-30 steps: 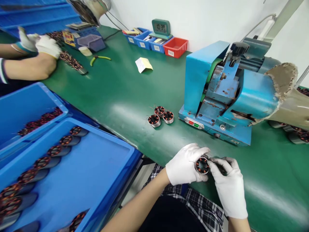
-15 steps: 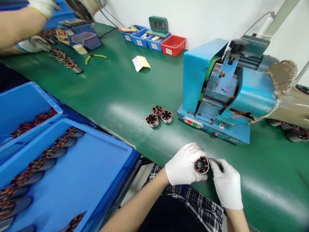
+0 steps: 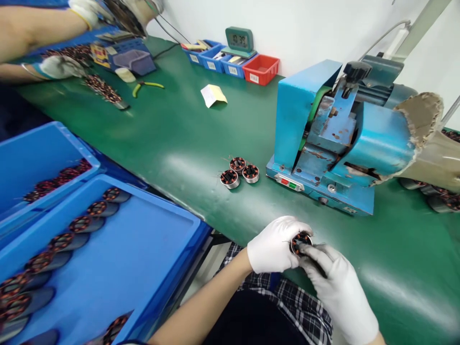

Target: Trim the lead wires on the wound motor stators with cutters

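My left hand [image 3: 275, 244], in a white glove, is closed around a motor stator [image 3: 296, 239] with copper windings and a metal rim, above the front edge of the green table. The fingertips of my gloved right hand [image 3: 332, 278] lie across the stator's front face and lower edge, closed on it and covering part of it. A few fine wire ends stick out at its left side. Three more stators [image 3: 229, 179] stand close together on the table, beyond my hands to the left.
A blue belt-grinding machine [image 3: 319, 139] stands ahead to the right. Blue trays [image 3: 158, 249] with rows of stators are at left. A co-worker's gloved hand [image 3: 63, 67] is at upper left near green-handled pliers [image 3: 147, 86]. Small bins [image 3: 261, 69] and a clock [image 3: 239, 39] line the wall.
My right hand has moved left from beside the stator onto its front face. My left hand keeps its grip. The view has shifted slightly.
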### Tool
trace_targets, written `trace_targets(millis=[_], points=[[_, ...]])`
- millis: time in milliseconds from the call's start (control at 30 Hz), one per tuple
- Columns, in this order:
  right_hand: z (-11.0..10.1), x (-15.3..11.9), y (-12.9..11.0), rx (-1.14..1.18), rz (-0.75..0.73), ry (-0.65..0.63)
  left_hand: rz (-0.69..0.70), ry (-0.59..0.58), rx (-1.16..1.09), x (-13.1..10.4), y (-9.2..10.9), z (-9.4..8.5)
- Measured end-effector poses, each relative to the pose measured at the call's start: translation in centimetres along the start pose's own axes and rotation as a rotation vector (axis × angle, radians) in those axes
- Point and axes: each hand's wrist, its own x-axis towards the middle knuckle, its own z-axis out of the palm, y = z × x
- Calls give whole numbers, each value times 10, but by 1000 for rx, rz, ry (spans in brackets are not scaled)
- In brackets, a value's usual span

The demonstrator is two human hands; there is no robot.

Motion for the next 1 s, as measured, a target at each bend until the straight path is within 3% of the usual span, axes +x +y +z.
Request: trace_targets(millis=[167, 333, 533, 633, 767, 833, 900, 967, 1000], points=[[13, -1, -7, 13, -73, 139, -38, 76, -45, -4, -5, 5], [11, -9, 5, -2, 97, 258, -35, 61, -27, -1, -3, 7], [16, -4, 13, -166, 231, 88, 102, 58, -124, -6, 5, -4], [17, -4, 15, -195, 228, 39, 18, 117, -118, -21, -1, -14], [13, -7, 18, -201, 206, 14, -193, 214, 119, -44, -7, -27], [7, -8, 16, -168, 208, 15, -292, 345, 185, -50, 4, -29], [0, -7, 12, -84, 177, 83, -297, 524, 183, -49, 25, -28], [-6, -6, 7, 3, 92, 194, -102, 566, 129, -42, 49, -24], [-8, -4, 5, 11, 42, 228, 37, 487, 96, -36, 58, -21]])
